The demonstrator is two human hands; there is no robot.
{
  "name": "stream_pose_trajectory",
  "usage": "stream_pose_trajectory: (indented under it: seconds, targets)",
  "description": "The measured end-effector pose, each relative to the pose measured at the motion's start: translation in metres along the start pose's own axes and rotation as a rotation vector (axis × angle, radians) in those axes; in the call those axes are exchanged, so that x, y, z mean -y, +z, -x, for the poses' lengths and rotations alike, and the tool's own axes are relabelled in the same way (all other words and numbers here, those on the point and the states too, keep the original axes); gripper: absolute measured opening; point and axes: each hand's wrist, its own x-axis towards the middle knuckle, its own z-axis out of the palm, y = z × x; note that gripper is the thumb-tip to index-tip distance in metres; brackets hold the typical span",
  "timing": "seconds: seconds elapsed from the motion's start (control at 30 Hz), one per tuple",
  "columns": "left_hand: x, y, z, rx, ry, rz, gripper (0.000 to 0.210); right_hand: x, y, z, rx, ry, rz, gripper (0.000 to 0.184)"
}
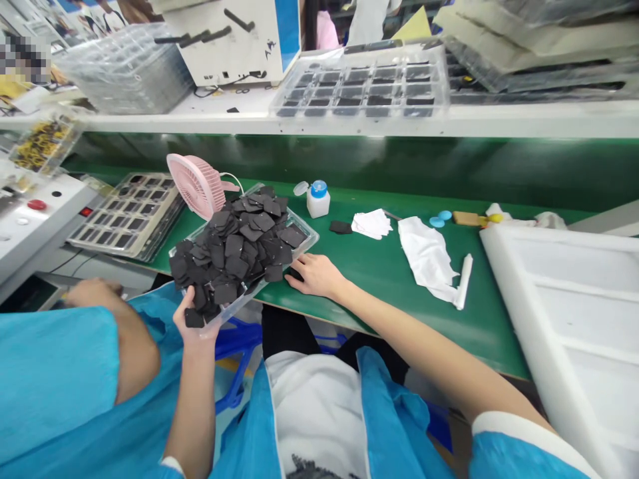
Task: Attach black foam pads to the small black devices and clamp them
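My left hand (pixel 192 319) grips the near left corner of a clear plastic tray (pixel 304 236), its thumb up over the rim. Heaped in the tray are many small black square pieces (pixel 239 246), some lying over the edge. The tray is tilted above the front of the green table. Just right of it, my right hand (pixel 317 274) is low at the table, its thumb and fingers closed around a dark piece (pixel 295 273) that is mostly hidden. The fingertips are close to the tray's edge; whether they touch it I cannot tell.
Behind the tray stand a pink fan (pixel 197 183) and a white bottle with a blue cap (pixel 318 199). White papers (pixel 372 224), a crumpled white cloth (pixel 426 256) and a white foam tray (pixel 519 266) lie rightward. A co-worker's arm (pixel 130 339) is close on the left.
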Motion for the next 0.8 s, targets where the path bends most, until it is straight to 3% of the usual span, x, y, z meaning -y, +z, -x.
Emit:
stream_pose_trajectory:
  seconds: [0.13, 0.33, 0.47, 0.57, 0.67, 0.8]
  targets:
    - [0.000, 0.004, 0.003, 0.001, -0.040, 0.034, 0.026, 0.003, -0.002, 0.004, 0.025, 0.054, 0.034, 0.034]
    - [0.003, 0.015, 0.008, -0.081, -0.161, 0.133, 0.019, 0.005, 0.004, 0.019, -0.104, -0.043, 0.093, 0.031]
    - [0.007, 0.019, 0.007, -0.062, -0.199, 0.138, 0.017, 0.011, -0.001, 0.039, -0.256, -0.109, 0.047, 0.035]
    - [0.012, 0.021, 0.009, -0.023, -0.219, 0.118, 0.018, 0.029, -0.025, 0.048, -0.406, -0.238, -0.113, 0.032]
    - [0.017, 0.027, 0.013, -0.023, -0.267, 0.096, 0.019, 0.060, -0.056, 0.033, -0.496, -0.301, -0.188, 0.027]
    - [0.024, 0.037, 0.022, -0.005, -0.301, 0.094, 0.020, 0.100, -0.075, -0.026, -0.435, -0.227, -0.053, 0.034]
